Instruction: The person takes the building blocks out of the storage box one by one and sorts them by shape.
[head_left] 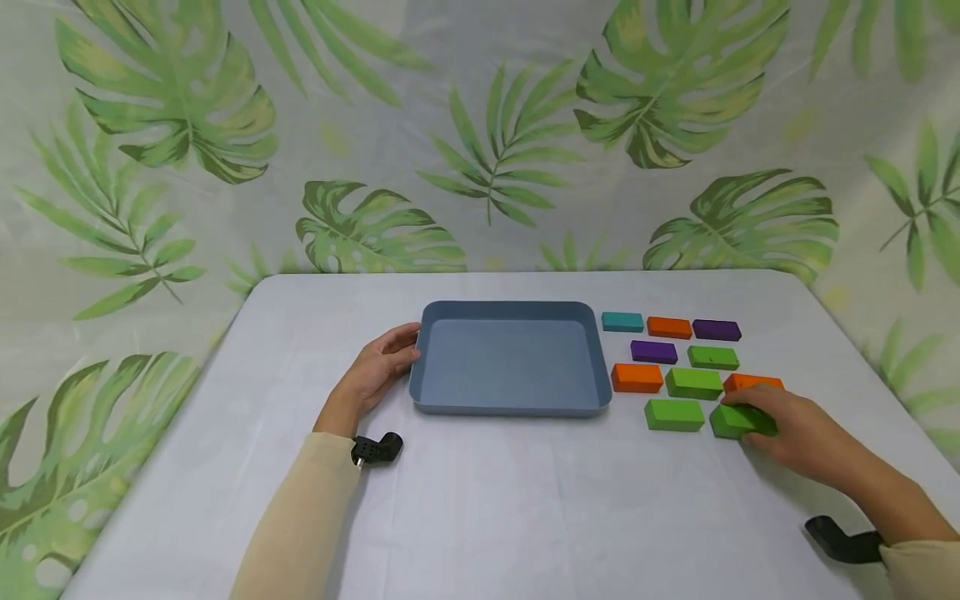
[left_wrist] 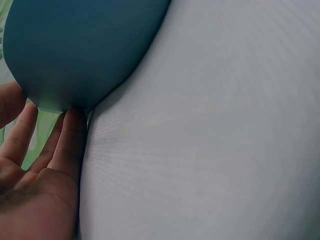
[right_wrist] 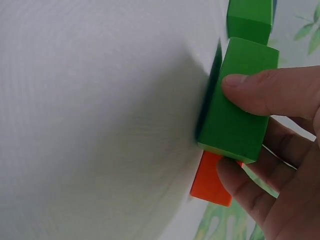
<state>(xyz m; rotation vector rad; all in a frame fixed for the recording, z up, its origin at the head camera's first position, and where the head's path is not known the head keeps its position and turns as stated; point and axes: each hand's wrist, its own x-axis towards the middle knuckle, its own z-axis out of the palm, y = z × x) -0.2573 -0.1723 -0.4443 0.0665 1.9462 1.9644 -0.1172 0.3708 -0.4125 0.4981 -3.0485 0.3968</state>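
Note:
At the right of the table in the head view, my right hand [head_left: 810, 437] pinches a green block [head_left: 729, 423]. In the right wrist view the thumb presses on the near face of this green block [right_wrist: 237, 122], with other fingers at its end and far side; a dark shadow runs along its lower edge. An orange block [head_left: 752, 382] lies just behind it, partly covered by the hand. My left hand [head_left: 375, 371] rests at the left side of a shallow blue-grey tray [head_left: 510, 411], its extended fingers touching the wall [left_wrist: 85, 60].
Right of the tray lie several blocks: a teal one [head_left: 622, 322], orange ones such as the front-left orange block [head_left: 637, 378], purple ones such as the back purple block [head_left: 716, 330], and more green blocks [head_left: 674, 415]. A leaf-patterned cloth [head_left: 495, 167] hangs behind the white-covered table [head_left: 525, 508].

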